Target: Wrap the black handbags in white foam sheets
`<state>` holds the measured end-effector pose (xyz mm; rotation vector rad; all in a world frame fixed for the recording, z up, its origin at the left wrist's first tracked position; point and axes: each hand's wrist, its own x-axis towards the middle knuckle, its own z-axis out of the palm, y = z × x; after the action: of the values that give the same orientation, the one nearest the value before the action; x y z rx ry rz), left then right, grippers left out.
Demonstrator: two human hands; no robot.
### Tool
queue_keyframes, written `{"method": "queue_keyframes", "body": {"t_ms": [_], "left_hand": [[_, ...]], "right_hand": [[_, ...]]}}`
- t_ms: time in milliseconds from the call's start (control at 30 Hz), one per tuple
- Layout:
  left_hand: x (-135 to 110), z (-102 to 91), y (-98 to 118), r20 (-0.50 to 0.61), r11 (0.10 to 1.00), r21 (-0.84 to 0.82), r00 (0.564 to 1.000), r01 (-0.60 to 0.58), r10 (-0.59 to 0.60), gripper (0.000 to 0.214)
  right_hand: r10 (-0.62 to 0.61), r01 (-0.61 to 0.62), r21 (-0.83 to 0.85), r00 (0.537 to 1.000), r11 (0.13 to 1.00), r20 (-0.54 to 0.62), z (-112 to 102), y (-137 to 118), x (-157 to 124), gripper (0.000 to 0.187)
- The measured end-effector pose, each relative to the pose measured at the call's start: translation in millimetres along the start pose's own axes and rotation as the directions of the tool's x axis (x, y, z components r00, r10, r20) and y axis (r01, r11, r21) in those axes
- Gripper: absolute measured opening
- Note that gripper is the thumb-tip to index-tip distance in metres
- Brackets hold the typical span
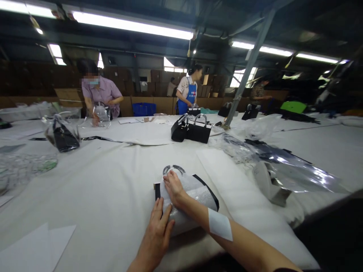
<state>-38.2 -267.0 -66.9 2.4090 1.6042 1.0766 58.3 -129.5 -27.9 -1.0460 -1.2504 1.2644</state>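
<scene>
A black handbag (214,193) lies on the white-covered table in front of me, mostly under a sheet of white foam wrap (195,189). Its wrapped handle (178,168) points away from me. My right hand (173,186) presses on the wrap near the base of the handle, fingers stretched out. Lower and to the left, my left hand (159,226) rests with fingers spread on the wrap's near left side. A pale patch (220,224) is stuck on my right forearm. The bag's front is hidden under the wrap.
A stack of white foam sheets (238,196) lies to the right, beside a tape dispenser (270,183) and clear plastic bags (300,170). Black handbags (198,132) stand ahead. A plastic-covered bag (65,136) and white paper (36,249) are at left. Co-workers (100,90) stand across the table.
</scene>
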Motion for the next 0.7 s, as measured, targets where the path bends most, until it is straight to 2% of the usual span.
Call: {"method": "queue_keyframes", "body": {"t_ms": [67,133,200,267,333,400,467,500,533,600,667,700], "left_hand": [[-2,-0.4,-3,0.013,1.000,-0.017,1.000,-0.014,0.015,0.048],[-3,0.2,-8,0.022,0.999,-0.034,1.000,-0.022,0.022,0.052],[-4,0.3,-12,0.032,0.998,-0.051,0.999,-0.023,0.025,0.055],[-4,-2.6,-16,0.061,0.997,-0.076,0.998,-0.015,0.019,0.055],[0,-10.2,-20,0.120,0.992,-0.125,0.993,0.009,0.007,0.052],[11,-21.6,-24,0.183,0.976,-0.210,0.983,0.065,-0.026,0.044],[33,-32.7,-28,0.181,0.939,-0.305,0.978,0.159,-0.107,0.038],[49,-36.6,-30,0.157,0.907,-0.352,0.970,0.229,-0.185,0.038],[66,-38.8,-33,0.130,0.866,-0.395,0.952,0.306,-0.277,0.041],[106,-37.9,-39,0.105,0.768,-0.456,0.884,0.450,-0.456,0.052],[144,-32.4,-45,0.134,0.709,-0.468,0.835,0.528,-0.534,0.059],[160,-29.4,-48,0.155,0.696,-0.469,0.827,0.544,-0.541,0.057]], "right_hand": [[0.010,-0.010,0.004,0.999,1.000,-0.032,-21,-26,-4,0.059],[-0.087,0.077,-0.117,0.993,0.990,-0.079,-54,-52,-14,0.058],[-0.260,0.193,-0.389,0.957,0.901,-0.126,-91,-71,-30,0.056],[-0.354,0.188,-0.627,0.923,0.756,-0.151,-123,-75,-46,0.057],[-0.302,0.092,-0.705,0.936,0.703,-0.179,-144,-66,-58,0.059],[-0.137,-0.053,-0.676,0.965,0.735,-0.223,-156,-51,-65,0.065],[0.008,-0.171,-0.615,0.966,0.769,-0.258,-161,-39,-67,0.070],[0.046,-0.199,-0.595,0.964,0.779,-0.262,-161,-36,-67,0.072],[0.060,-0.203,-0.585,0.965,0.785,-0.255,-161,-35,-66,0.073],[0.053,-0.171,-0.581,0.976,0.796,-0.213,-161,-38,-64,0.074],[0.073,-0.172,-0.572,0.979,0.802,-0.192,-162,-41,-63,0.079],[0.082,-0.179,-0.566,0.978,0.805,-0.192,-164,-41,-62,0.082]]}}
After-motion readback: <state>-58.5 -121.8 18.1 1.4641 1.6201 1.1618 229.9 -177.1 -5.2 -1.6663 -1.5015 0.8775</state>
